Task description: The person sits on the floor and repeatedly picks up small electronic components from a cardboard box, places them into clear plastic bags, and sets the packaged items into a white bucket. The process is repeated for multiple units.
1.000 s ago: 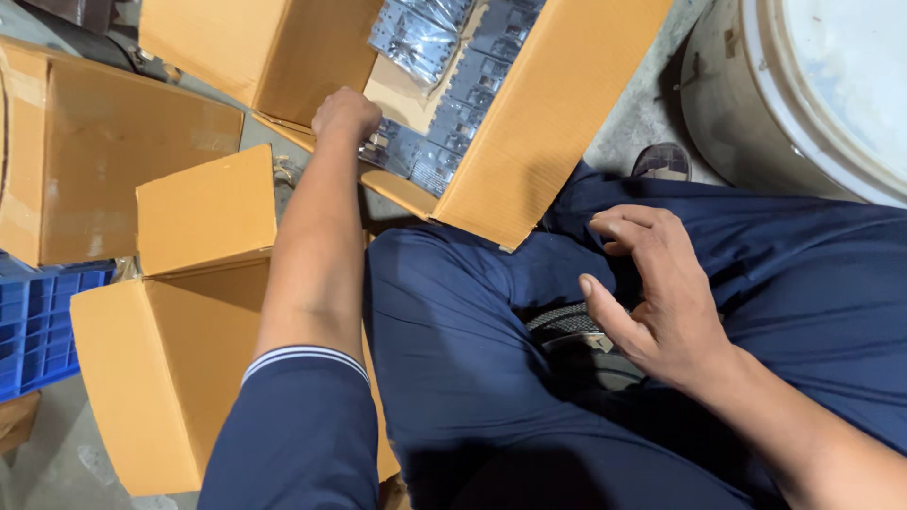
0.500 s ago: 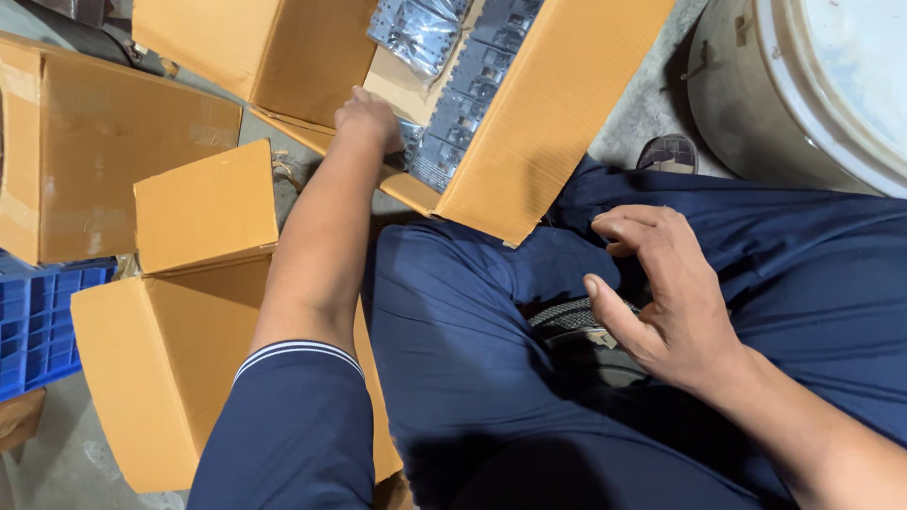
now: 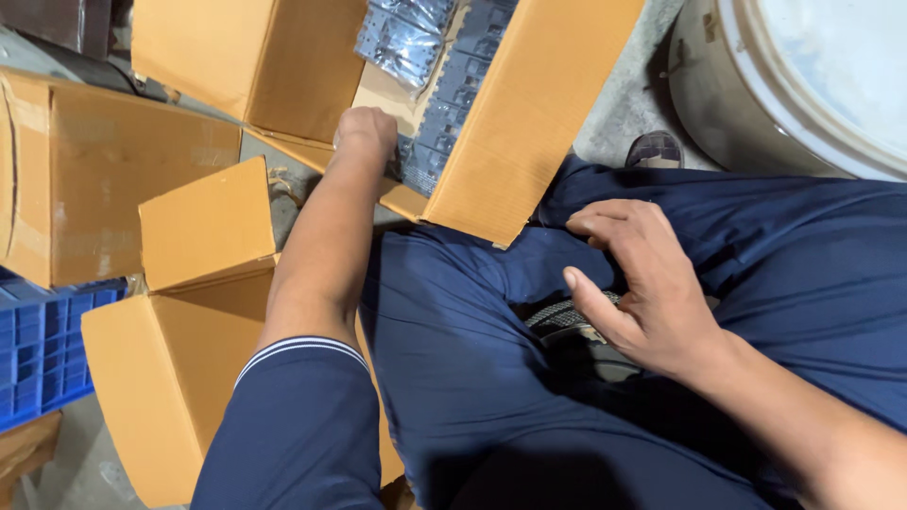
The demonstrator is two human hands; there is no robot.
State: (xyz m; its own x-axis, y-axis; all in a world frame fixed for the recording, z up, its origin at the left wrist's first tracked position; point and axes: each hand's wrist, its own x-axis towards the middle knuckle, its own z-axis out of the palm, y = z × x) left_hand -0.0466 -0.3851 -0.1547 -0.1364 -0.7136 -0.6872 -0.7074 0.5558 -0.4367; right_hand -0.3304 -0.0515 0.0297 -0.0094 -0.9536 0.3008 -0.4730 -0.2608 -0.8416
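My left hand (image 3: pixel 367 132) reaches into an open cardboard box (image 3: pixel 529 123) ahead of my knees, its fingers closed around a dark grey plastic part (image 3: pixel 421 162) inside. More grey parts (image 3: pixel 416 38), some in clear bags, fill the box. My right hand (image 3: pixel 642 283) rests on my lap with fingers spread, over a round dark object with a ribbed edge (image 3: pixel 567 326) lying between my thighs. I wear dark blue trousers (image 3: pixel 472 378) and a blue sleeve with a white stripe.
A second open cardboard box (image 3: pixel 161 378) stands at my left knee, and a third (image 3: pixel 104 179) lies further left. A blue plastic crate (image 3: pixel 38 349) sits at the left edge. A large pale drum (image 3: pixel 803 85) stands at the top right beside a sandal (image 3: pixel 655 149).
My left hand has pushed further into the box and closed on a grey part. My right hand has stayed on my lap, barely shifting.
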